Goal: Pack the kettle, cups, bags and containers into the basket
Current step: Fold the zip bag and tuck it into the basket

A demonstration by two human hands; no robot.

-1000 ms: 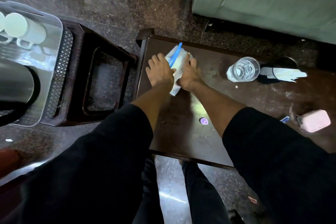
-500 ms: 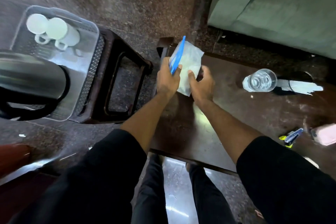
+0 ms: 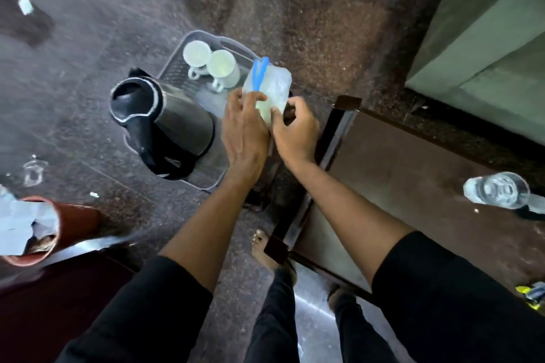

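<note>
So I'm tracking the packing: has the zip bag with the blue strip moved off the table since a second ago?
Yes. The zip bag, held by the left hand and right hand, has gone left, past the table edge, to the basket.

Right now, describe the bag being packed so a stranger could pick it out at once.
Find the clear plastic basket on the floor left of the dark wooden table, with a steel kettle and two white cups inside. Over its right edge, the left hand and right hand hold a bag. It alone is soft, translucent, with a blue zip strip on top.
</note>
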